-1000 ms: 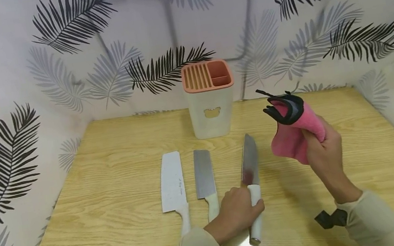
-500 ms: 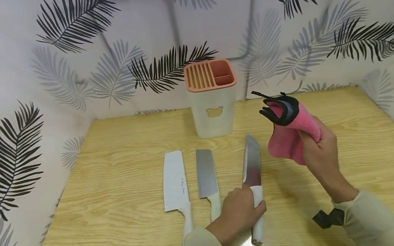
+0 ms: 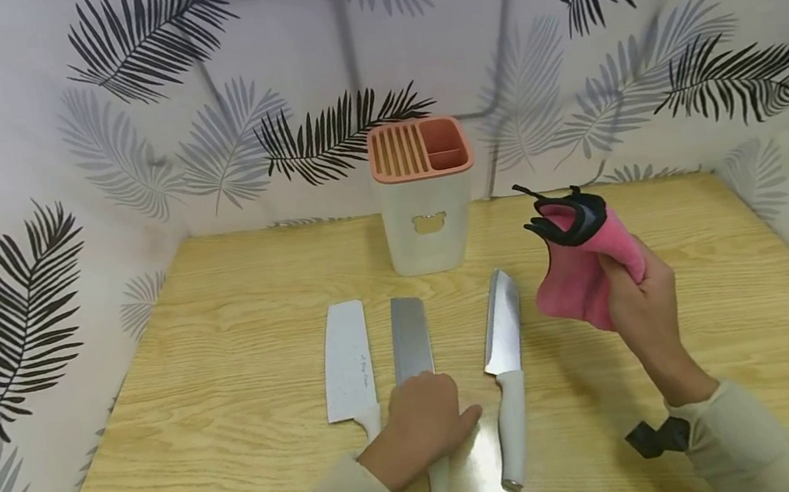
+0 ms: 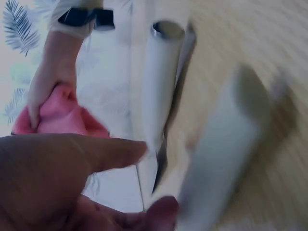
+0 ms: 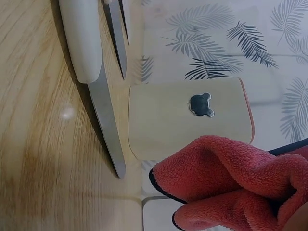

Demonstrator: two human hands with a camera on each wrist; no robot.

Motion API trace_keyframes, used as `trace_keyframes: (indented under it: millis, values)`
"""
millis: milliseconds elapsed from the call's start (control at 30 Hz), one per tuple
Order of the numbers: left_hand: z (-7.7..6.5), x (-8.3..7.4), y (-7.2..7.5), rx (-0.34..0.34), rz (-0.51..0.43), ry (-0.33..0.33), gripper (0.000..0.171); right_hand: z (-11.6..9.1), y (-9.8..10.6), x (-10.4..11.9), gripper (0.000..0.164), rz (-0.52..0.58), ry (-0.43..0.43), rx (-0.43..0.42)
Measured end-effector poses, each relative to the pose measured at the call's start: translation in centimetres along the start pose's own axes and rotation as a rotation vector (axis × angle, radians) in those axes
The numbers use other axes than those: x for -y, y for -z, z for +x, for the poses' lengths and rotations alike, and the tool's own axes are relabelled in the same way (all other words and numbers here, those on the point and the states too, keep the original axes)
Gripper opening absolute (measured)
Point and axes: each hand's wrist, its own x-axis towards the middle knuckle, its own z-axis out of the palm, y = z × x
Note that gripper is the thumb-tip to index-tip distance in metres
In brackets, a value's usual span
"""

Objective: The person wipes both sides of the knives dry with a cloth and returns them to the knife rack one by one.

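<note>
Three white-handled knives lie side by side on the wooden table [image 3: 227, 345]: a white cleaver [image 3: 346, 362], a steel cleaver [image 3: 410, 346] and a pointed knife [image 3: 502, 323]. My left hand [image 3: 426, 420] lies over the steel cleaver's handle [image 4: 216, 163], forefinger and thumb spread and not wrapped round it; the left wrist view is blurred. The pointed knife's handle [image 4: 161, 82] lies free just to the right. My right hand [image 3: 641, 304] holds a bunched pink cloth [image 3: 580, 274] with black trim above the table, right of the pointed knife. The cloth [image 5: 226, 183] fills the right wrist view's lower right.
A cream knife block [image 3: 426, 199] with an orange slotted top stands at the table's back middle, also seen in the right wrist view [image 5: 187, 118]. Leaf-patterned walls enclose the table on three sides. Bare wood lies left of the knives and at the right.
My left hand has let go of the pointed knife's handle and moved left onto the steel cleaver's handle. The right hand with the cloth has hardly moved.
</note>
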Motion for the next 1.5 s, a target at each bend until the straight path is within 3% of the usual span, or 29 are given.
trace_keyframes:
  millis: [100, 200, 467, 600, 833, 967, 1133, 1233, 1367, 1433, 1500]
  values:
    - [-0.7, 1.4, -0.1, 0.033, 0.038, 0.063, 0.050, 0.1, 0.0, -0.2, 0.015, 0.002, -0.009, 0.006]
    - [-0.9, 2.3, -0.7, 0.049, -0.030, 0.101, 0.048, 0.1, 0.0, -0.2, 0.015, 0.005, -0.013, 0.015]
    - [-0.6, 3.3, -1.4, 0.089, -0.268, 0.126, 0.039, 0.0, -0.2, -0.1, 0.016, -0.006, -0.015, 0.020]
    - [-0.2, 4.0, -1.0, 0.120, -0.523, 0.134, 0.036, -0.1, -0.2, 0.0, 0.017, -0.013, -0.011, 0.023]
    - [-0.3, 4.7, -0.3, 0.275, -1.235, 0.092, 0.029, -0.2, -0.2, 0.2, 0.014, -0.018, -0.015, 0.041]
    - [-0.6, 3.5, -0.1, 0.292, -1.389, 0.021, 0.025, -0.7, -0.3, 1.0, 0.014, 0.004, 0.047, 0.066]
    - [-0.6, 1.3, 0.0, 0.226, -1.445, -0.048, 0.015, -2.3, -1.2, 2.5, 0.035, 0.025, 0.268, 0.147]
    - [-0.4, 0.2, 0.2, 0.169, -1.413, -0.112, 0.012, -3.8, -2.2, 3.2, 0.051, -0.017, 0.424, 0.273]
    - [0.1, -0.3, 0.7, 0.076, -1.254, -0.231, 0.009, -5.8, -3.5, 3.6, 0.062, -0.166, 0.618, 0.482]
    - [0.2, -0.3, 0.9, 0.051, -1.167, -0.248, 0.013, -6.5, -4.0, 3.4, 0.060, -0.215, 0.671, 0.514]
    - [0.2, -0.2, 0.9, 0.036, -1.081, -0.233, 0.012, -6.8, -4.4, 3.0, 0.056, -0.225, 0.670, 0.504]
